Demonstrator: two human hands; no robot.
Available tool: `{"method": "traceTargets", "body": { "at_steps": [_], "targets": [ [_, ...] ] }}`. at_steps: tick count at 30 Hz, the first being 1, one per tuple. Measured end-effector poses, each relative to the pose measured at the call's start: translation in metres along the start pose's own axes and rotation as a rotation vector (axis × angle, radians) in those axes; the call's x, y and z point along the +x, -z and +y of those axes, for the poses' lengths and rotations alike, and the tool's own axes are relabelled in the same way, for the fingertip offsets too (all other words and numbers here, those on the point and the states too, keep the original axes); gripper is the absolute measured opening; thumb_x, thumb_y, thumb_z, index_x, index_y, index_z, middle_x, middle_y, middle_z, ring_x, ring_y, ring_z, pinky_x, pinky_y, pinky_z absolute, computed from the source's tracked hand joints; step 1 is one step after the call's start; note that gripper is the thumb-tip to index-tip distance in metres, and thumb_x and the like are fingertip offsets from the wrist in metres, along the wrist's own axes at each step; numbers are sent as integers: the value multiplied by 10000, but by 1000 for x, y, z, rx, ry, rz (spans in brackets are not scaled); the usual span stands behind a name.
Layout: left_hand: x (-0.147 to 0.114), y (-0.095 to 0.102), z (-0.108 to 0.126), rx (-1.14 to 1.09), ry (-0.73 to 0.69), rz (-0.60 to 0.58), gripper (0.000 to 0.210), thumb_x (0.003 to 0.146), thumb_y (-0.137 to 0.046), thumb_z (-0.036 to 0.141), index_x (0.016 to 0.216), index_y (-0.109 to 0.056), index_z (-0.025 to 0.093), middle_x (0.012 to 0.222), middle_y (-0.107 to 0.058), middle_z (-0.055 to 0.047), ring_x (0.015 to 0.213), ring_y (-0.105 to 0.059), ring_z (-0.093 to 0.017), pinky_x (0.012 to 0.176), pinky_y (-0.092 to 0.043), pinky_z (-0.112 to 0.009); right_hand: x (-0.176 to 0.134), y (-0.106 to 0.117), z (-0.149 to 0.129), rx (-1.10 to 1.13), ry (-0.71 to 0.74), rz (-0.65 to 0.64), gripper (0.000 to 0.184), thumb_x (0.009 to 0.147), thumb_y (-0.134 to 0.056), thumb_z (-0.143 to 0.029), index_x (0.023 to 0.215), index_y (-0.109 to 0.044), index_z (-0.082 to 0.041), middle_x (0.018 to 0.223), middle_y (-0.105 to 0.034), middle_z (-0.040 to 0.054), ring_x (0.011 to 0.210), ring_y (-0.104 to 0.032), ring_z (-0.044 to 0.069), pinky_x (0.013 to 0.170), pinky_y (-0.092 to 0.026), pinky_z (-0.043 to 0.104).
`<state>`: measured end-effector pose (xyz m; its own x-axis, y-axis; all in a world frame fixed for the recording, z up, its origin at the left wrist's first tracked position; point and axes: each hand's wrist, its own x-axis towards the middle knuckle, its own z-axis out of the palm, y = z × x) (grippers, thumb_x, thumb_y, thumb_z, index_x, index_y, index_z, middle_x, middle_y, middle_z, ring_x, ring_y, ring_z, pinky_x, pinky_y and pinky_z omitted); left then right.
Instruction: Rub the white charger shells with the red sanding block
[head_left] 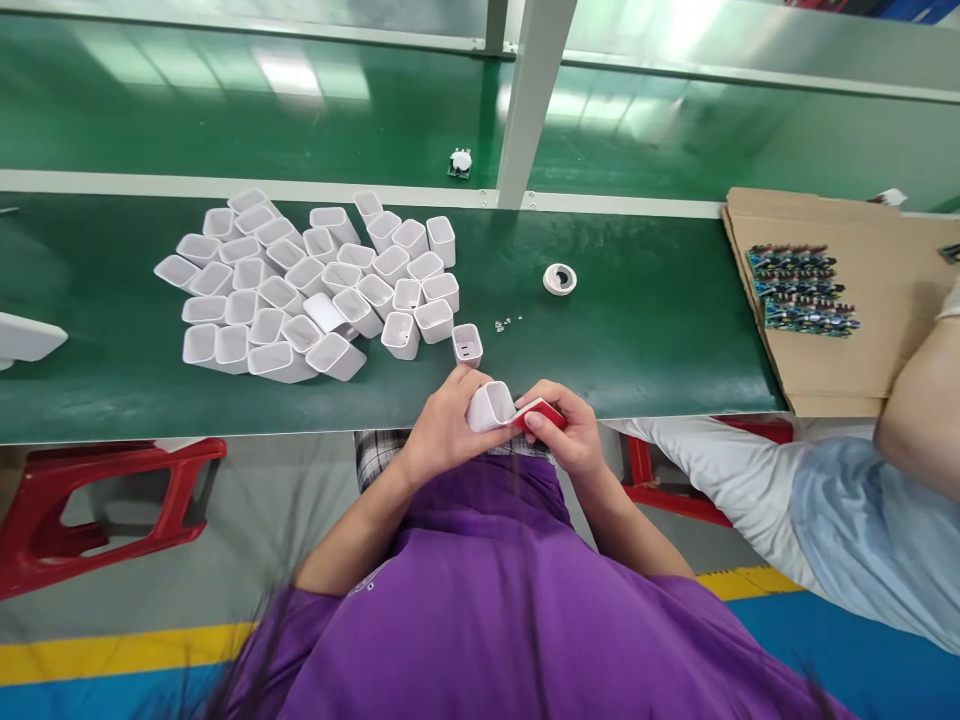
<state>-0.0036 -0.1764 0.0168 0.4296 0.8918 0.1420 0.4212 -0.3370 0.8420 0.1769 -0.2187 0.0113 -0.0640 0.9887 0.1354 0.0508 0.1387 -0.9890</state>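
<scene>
White plastic, shaped as an open-topped cup with rounded-square walls (pixel 491 407), is grasped in the person's left hand (pixel 448 418) just off the near edge of the glossy green tabletop (pixel 637 350), its mouth turned up and toward the person. The right hand (pixel 574 425) pinches a flat red object with a pale upper face (pixel 543 408) between thumb and fingers, one end at the cup's right side; whether the two touch is too small to tell. Just beyond the left hand stands a single white cup with dark slots in its floor (pixel 467 344), and left of it spreads a crowded cluster of similar white plastic cups (pixel 281 290). Small pale fragments (pixel 504 325) lie to the right of the slotted cup, with a round white ring with a dark centre (pixel 560 279) farther off. At far right, rows of blue-green circuit boards (pixel 802 290) rest on a brown cardboard sheet (pixel 832 375), near a co-worker's bare arm (pixel 926 400).
</scene>
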Motion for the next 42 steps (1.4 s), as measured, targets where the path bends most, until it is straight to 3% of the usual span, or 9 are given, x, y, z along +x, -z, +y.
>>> {"method": "traceTargets", "body": {
  "at_steps": [5,10,14,19,22,26,32,35,42],
  "targets": [
    [-9,-11,-7,103,-94,144,306,769,-759,301,963,-534,227,1008,-630,-30,898,-642,-173,708,-515,-260,2,3,0,-89,14,2,282,892,-646,-510,870,-702,-235,804,-697,31,714,-665,179,653,-539,323],
    [-17,-13,-9,323,-164,314,265,810,-650,165,1034,-528,236,924,-633,-19,794,-620,-166,681,-487,-270,1,2,-3,-112,16,-16,249,906,-637,-482,886,-703,-242,816,-712,34,712,-666,179,690,-547,339],
    [-17,-9,-6,394,-252,363,344,809,-658,159,1123,-531,221,1015,-605,-68,892,-610,-200,742,-513,-302,1,0,-4,-130,75,-56,214,918,-633,-448,886,-700,-247,813,-713,29,713,-663,174,702,-540,336],
    [-16,-6,-6,335,-360,365,420,822,-686,184,1211,-530,216,1078,-569,-97,981,-602,-216,804,-553,-329,1,-2,-2,-90,190,-46,107,921,-651,-354,927,-706,-264,844,-712,30,773,-676,185,712,-542,338],
    [-19,-7,-11,306,-359,380,304,850,-668,198,1136,-579,249,1084,-593,-88,983,-605,-206,789,-558,-322,1,-3,-3,-78,264,-57,69,913,-663,-306,947,-717,-277,864,-709,36,790,-672,189,700,-546,340],
    [-22,-8,-17,318,-326,469,192,848,-707,288,1004,-598,261,1093,-628,-75,981,-613,-210,806,-552,-349,-2,-6,-6,-85,328,-68,101,906,-669,-286,989,-724,-302,925,-718,42,818,-687,196,727,-573,357],
    [-18,-10,-17,159,-488,578,309,838,-743,256,1063,-532,269,1120,-653,-47,959,-658,-173,771,-553,-305,-2,-10,-10,-72,437,-90,151,903,-666,-218,1032,-722,-272,979,-725,50,888,-704,189,771,-592,337],
    [-15,-11,-16,69,-507,573,322,826,-758,269,1065,-542,256,1104,-678,-52,953,-678,-174,772,-564,-302,-1,-10,-10,-63,480,-98,143,888,-680,-202,1018,-724,-242,978,-723,59,888,-702,189,762,-590,327],
    [-15,-10,-16,-135,-385,392,294,789,-792,258,1024,-621,218,919,-732,-21,837,-716,-159,736,-569,-266,-2,-10,-9,-90,409,-43,140,896,-666,-191,1012,-720,-248,954,-710,47,872,-683,179,777,-567,326]
  ]
}}
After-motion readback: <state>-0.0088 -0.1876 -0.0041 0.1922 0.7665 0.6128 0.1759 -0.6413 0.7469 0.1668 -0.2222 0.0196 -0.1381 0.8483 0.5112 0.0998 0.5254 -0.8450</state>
